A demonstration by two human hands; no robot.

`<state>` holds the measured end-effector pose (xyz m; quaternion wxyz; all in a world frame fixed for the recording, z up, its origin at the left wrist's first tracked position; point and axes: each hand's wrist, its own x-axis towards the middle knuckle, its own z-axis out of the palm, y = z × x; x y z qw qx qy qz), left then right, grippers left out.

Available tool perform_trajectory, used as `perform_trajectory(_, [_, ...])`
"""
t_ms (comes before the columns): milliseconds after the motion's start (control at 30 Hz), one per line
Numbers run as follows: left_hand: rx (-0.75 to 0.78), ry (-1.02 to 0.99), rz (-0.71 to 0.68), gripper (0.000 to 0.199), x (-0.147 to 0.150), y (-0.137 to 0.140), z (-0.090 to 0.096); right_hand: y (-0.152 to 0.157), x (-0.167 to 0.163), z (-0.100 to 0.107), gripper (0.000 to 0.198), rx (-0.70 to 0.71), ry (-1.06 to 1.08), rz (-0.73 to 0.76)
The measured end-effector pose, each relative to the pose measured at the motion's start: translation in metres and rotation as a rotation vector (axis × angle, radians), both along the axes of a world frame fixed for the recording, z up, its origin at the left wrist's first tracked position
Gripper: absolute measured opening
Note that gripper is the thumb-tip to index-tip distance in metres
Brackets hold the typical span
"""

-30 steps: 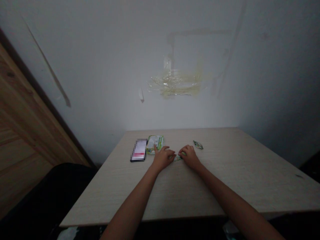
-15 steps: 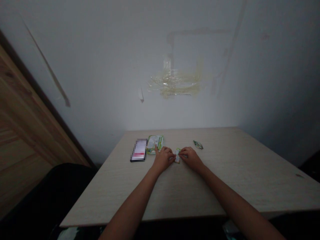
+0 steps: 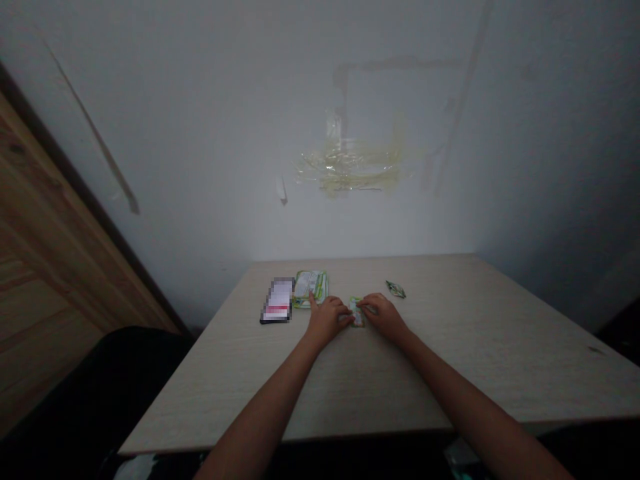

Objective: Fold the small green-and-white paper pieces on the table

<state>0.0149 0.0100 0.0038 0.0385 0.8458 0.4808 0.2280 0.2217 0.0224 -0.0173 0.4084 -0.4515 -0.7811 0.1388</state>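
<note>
A small green-and-white packet [image 3: 357, 315] lies low over the table between my hands; whether it is folded I cannot tell. My left hand [image 3: 327, 319] has its thumb and fingertips closed at the packet's left edge, and one finger sticks out to the far left. From the other side, my right hand [image 3: 383, 315] pinches the packet's right edge. Just beyond my left hand is a stack of flat green-and-white packets [image 3: 310, 287]. A small crumpled green wrapper [image 3: 395, 289] rests past my right hand.
A phone [image 3: 279, 300] with a blurred-out screen lies left of the stack. The pale wooden table [image 3: 475, 347] meets a grey wall [image 3: 210, 133] bearing old tape [image 3: 360, 167]. A wooden panel [image 3: 55, 267] stands at the left, with a dark shape [image 3: 115, 380] below it.
The packet between my fingers shows slightly wider, with more of its printed face visible. Both hands have stayed almost in place.
</note>
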Motion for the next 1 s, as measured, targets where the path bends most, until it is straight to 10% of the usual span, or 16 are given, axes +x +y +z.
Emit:
perform_trajectory(400, [-0.002,0.004,0.034,0.016,0.002,-0.004,0.004,-0.01,-0.002,0.002,0.011,-0.158,0.122,0.076])
perform_trajectory(1000, [-0.039,-0.016,0.023,0.016,0.0,0.002,-0.001,-0.001,-0.011,0.008,0.006,-0.083,-0.225,-0.22])
